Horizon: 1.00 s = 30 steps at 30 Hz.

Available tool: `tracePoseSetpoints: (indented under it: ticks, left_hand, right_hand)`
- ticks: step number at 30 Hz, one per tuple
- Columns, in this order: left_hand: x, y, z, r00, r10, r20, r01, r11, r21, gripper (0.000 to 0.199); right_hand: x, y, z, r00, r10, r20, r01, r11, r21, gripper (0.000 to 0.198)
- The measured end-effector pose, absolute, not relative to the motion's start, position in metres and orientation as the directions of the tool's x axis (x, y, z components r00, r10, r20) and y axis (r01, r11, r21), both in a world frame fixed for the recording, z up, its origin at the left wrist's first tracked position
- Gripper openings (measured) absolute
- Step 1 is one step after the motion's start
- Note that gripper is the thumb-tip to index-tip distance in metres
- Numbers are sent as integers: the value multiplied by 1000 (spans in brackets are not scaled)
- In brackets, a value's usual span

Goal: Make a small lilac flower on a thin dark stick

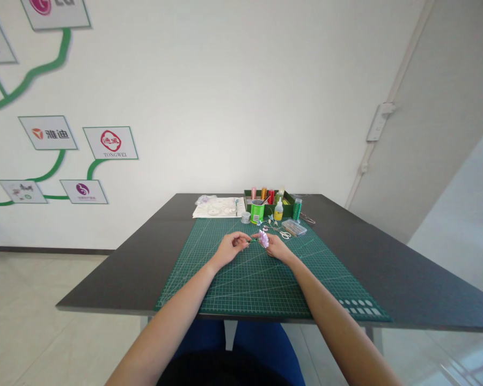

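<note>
While left fingers (242, 244) pinch green stem (253, 240) | right fingers (271, 240) bent behind lilac flower (263, 239) — grip unclear

From my remote view, I see a soft-looking, cloth-like pale lilac flower (263, 239), a matt green gridded cutting mat (249, 289), a smooth black table (145, 268) and, far off, a glossy bright-green cylindrical can (256, 209).

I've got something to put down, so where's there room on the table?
The black table is bare left and right of the green mat. The mat is also bare between the forearms. Beyond the flower it's crowded: green can, bottle, clear case.
</note>
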State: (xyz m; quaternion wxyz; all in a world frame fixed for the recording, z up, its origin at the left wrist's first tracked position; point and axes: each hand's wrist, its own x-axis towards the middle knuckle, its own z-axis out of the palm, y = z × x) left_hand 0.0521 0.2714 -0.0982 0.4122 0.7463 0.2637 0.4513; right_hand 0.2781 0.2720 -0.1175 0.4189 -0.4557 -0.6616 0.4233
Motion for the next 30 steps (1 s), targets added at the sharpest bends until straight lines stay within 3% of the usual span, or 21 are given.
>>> tracePoseSetpoints:
  ticks: [10, 17, 20, 23, 26, 30]
  left_hand:
    - [50, 271, -95, 483, 723, 494, 16, -571, 821, 34]
    - [49, 274, -95, 387, 772, 504, -89, -513, 854, 32]
    - [47, 275, -94, 341, 795, 501, -108, -496, 862, 31]
    - [44, 278, -94, 309, 814, 492, -105, -485, 868, 34]
    - [41, 281, -94, 309, 808, 502, -70, -507, 859, 33]
    - [36, 279, -89, 366, 757, 542, 89, -608, 789, 24]
  right_hand:
    - [278, 275, -122, -244, 955, 169, 262, 232, -937, 44]
    - [276, 270, -116, -313, 941, 132, 239, 212, -948, 57]
    - [276, 264, -111, -351, 930, 104, 141, 162, -977, 64]
    - [277, 258, -106, -355, 925, 137, -65, 121, -990, 62]
    - [282, 257, -102, -287, 937, 200, -235, 134, -963, 55]
    - [287, 261, -99, -140, 962, 234, -328, 177, -928, 47]
